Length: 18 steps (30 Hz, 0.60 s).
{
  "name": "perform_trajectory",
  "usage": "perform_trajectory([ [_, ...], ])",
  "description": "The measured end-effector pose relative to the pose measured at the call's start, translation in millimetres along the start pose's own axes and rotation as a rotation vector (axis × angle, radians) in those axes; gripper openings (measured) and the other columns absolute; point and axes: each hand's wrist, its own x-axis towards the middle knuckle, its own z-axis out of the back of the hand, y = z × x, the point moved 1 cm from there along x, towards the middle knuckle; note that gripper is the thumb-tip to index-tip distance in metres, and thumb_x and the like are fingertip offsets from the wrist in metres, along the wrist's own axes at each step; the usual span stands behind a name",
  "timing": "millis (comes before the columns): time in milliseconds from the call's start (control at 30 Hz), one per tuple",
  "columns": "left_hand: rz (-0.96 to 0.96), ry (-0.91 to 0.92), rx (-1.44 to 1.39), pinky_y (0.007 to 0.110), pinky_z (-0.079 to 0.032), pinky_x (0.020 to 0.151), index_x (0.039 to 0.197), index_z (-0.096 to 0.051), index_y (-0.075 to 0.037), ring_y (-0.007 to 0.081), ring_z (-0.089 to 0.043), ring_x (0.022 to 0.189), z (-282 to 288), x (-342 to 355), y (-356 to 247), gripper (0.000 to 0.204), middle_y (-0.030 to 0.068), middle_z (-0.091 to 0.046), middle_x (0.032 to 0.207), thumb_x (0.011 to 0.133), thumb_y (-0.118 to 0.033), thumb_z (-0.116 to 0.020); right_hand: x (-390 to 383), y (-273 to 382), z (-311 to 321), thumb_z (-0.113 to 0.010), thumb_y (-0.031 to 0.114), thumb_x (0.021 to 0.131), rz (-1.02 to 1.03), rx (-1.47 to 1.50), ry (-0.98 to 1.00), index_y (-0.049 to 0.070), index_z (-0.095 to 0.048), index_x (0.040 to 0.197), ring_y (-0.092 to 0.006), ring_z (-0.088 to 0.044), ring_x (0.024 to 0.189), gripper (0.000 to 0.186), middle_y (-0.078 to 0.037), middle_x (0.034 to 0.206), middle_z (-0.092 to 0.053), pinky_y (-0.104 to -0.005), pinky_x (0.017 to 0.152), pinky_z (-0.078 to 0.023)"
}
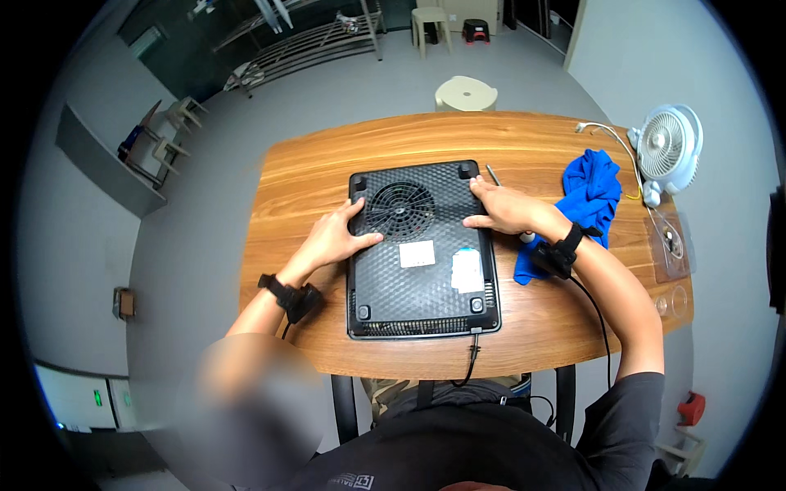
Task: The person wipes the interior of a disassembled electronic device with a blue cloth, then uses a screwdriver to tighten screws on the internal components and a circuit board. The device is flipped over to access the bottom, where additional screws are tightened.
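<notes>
A black induction cooker (393,282) lies upside down on the wooden table, its underside facing up. The underside shows a round fan grille (400,210), small feet at the corners, a white label (417,254) and a blue-and-white sticker (467,272). My left hand (334,235) grips its left edge, thumb resting on the underside below the grille. On the opposite edge, my right hand (506,209) holds on with thumb and fingers over the rim. A power cord (473,357) hangs from the near edge. Partly hidden by my right hand is a thin metal rod (492,174).
A crumpled blue cloth (591,192) lies right of my right forearm. Beyond it stand a white fan (665,147) with a cable and a clear plastic tray (670,244) holding small parts. A clear cup (676,301) is at the right edge. A stool (466,94) stands past the far edge.
</notes>
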Motion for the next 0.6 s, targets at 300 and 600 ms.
perform_trajectory([
  [300,-0.013,-0.040,-0.017,0.043,-0.036,0.121,0.155,-0.042,0.002,0.0412,-0.044,0.146,-9,0,24,0.100,0.0333,-0.042,0.156,0.084,-0.059,-0.079,9,2,7,-0.063,0.054,0.099,0.002,-0.008,-0.034,-0.012,-0.037,0.152,-0.0429,-0.042,0.146,0.089,-0.034,0.157,-0.039,-0.0427,0.122,-0.035],
  [600,0.073,-0.150,-0.107,0.037,-0.057,0.097,0.128,-0.069,0.002,0.0255,-0.070,0.113,25,-95,48,0.042,0.0172,-0.072,0.121,0.093,-0.020,-0.076,-53,-17,4,-0.071,0.037,0.096,-0.154,-0.271,-0.338,-0.002,-0.057,0.126,-0.0414,-0.060,0.118,0.051,-0.022,0.122,-0.058,-0.0489,0.094,-0.054],
])
